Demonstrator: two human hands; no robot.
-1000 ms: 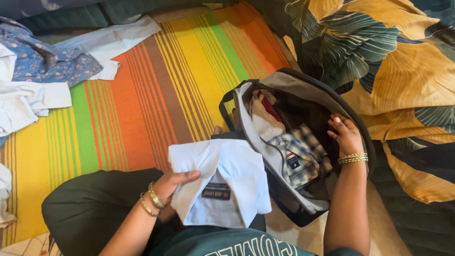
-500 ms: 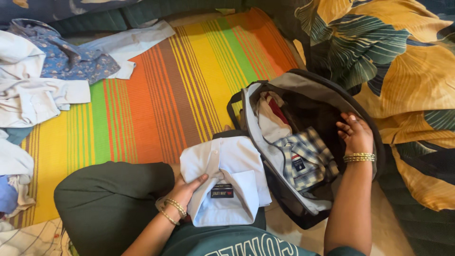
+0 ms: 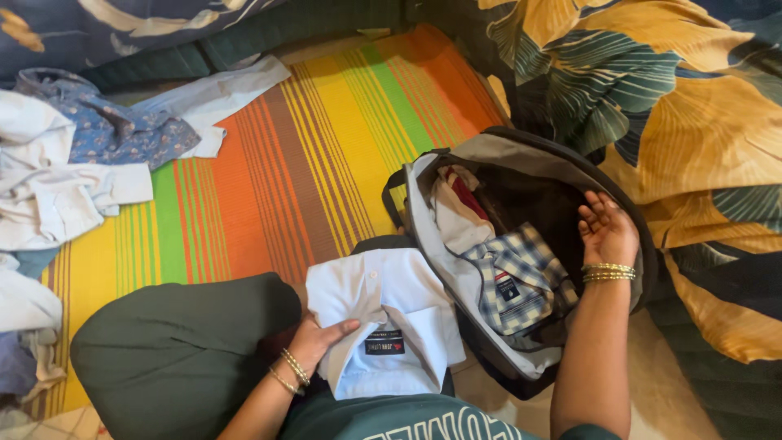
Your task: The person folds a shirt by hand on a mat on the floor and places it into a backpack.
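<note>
My left hand [image 3: 318,340] grips a folded pale blue shirt [image 3: 383,314] that rests on my lap beside my dark green trouser leg [image 3: 179,354]. To its right lies an open dark backpack [image 3: 521,167] with a grey lining. Inside it sit a folded blue-and-white checked shirt [image 3: 513,277] and a white and red garment [image 3: 456,204]. My right hand [image 3: 607,228] rests inside the backpack against its far wall, fingers spread, holding that side out.
A striped mat [image 3: 301,155] in orange, yellow and green covers the floor. Loose clothes lie at the left: a blue floral shirt [image 3: 114,130], white shirts [image 3: 49,195] and a pale shirt [image 3: 220,90]. A yellow and teal leaf-print cloth [image 3: 676,98] fills the right.
The folded pale blue shirt has come down from a raised hold onto my lap. My right hand stays inside the backpack, and the view has shifted a little.
</note>
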